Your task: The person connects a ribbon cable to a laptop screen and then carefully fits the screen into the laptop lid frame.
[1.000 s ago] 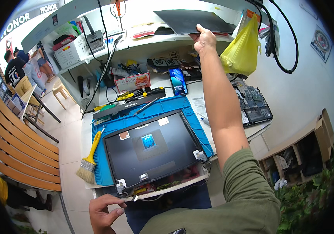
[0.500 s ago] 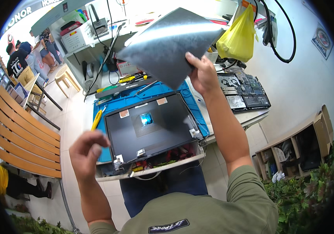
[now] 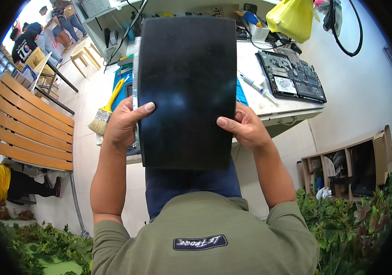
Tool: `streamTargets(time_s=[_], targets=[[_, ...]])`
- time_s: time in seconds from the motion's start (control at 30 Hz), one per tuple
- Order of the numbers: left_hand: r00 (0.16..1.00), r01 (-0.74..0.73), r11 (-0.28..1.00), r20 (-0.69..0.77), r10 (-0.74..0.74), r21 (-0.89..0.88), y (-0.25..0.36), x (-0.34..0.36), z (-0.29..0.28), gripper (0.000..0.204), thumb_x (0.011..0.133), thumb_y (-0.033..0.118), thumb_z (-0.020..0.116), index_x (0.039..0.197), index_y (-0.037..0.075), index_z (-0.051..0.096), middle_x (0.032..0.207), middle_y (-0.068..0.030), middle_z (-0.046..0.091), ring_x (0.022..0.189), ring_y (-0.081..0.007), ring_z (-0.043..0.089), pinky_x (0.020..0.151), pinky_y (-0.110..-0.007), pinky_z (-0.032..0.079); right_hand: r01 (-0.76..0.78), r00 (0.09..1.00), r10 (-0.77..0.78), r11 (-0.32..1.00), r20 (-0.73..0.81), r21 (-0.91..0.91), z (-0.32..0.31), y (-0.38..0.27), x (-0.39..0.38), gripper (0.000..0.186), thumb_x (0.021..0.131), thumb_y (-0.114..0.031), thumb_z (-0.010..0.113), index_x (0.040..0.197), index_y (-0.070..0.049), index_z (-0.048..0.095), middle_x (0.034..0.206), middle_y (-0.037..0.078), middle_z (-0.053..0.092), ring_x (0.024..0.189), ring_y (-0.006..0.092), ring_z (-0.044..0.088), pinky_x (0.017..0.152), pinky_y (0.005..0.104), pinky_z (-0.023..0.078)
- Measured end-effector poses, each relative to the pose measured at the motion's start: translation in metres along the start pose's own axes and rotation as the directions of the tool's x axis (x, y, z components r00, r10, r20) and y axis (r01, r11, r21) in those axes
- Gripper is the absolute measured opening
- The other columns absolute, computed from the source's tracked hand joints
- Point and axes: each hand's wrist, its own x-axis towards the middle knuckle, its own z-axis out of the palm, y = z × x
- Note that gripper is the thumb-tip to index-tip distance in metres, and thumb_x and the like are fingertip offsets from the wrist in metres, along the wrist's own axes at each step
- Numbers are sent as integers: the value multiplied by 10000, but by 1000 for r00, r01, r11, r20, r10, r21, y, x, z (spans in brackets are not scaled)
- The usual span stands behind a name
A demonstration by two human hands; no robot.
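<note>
A dark, glossy laptop screen panel [image 3: 186, 82] is held up in front of me, its long sides running away from me. My left hand [image 3: 125, 121] grips its left edge, thumb lying on the dark face. On the opposite edge, my right hand [image 3: 248, 128] holds it the same way. Most of the blue work mat [image 3: 241, 94] is hidden behind the panel, and so is the laptop lid seen there earlier. A paintbrush [image 3: 115, 95] with a yellow handle lies just beyond my left hand. To the right of the panel, a syringe [image 3: 260, 88] rests on the white bench.
An opened laptop base [image 3: 292, 78] with exposed boards sits at the bench's right. A yellow plastic bag [image 3: 292, 20] hangs above it. An orange slatted bench [image 3: 31, 123] stands left, a wooden shelf unit [image 3: 338, 172] right. Several people are at the far left.
The panel has come down and nearer me, turned from a tilted diamond to lengthwise. My left hand, empty before, now grips it too. The lid on the mat has become hidden.
</note>
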Motion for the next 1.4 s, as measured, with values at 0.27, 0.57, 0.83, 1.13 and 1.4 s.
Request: streamTargets(time_s=[0.27,0.57,0.83,1.13,1.4], targets=[[866,-448,850,-102,490,277,73,-50,-14,256,986,92,784,1230,22,759,1164,-123,804,1055,-208,775,960,-337,606,252,946,-260,965,-192,-70,-5,-23,15,417,1103,-301,666,1341,42,655,1180,149,753,1108,218,734,1011,380,603],[633,-685,456,154,758,568,84,-50,14,157,986,0,786,1142,-18,779,1074,-77,810,952,-104,723,843,-266,581,-6,986,-46,951,161,309,-20,-47,23,896,1124,-662,317,1489,136,494,1298,319,691,1180,431,723,989,553,621],[465,-814,-95,741,485,573,48,-4,55,420,868,-38,766,1267,90,777,1235,-142,787,1107,-310,778,965,-416,637,-83,991,6,819,136,567,-33,-38,5,984,1038,-775,374,1471,97,523,1322,339,665,1115,377,744,846,485,661],[468,-736,-315,786,405,600,1,29,36,597,898,100,822,1462,222,668,1467,-74,688,1431,-281,600,1209,-478,499,-16,917,89,982,-388,188,-22,-15,-86,821,791,-227,647,1496,152,465,1226,285,687,1036,310,743,921,365,620],[940,-291,247,228,252,924,15,64,-72,546,895,214,884,1382,49,701,1358,-140,727,1284,-302,681,1103,-398,517,141,822,-67,986,-565,87,-37,-4,-145,807,777,-179,607,1504,138,455,1336,270,641,1210,326,671,1074,393,530]])
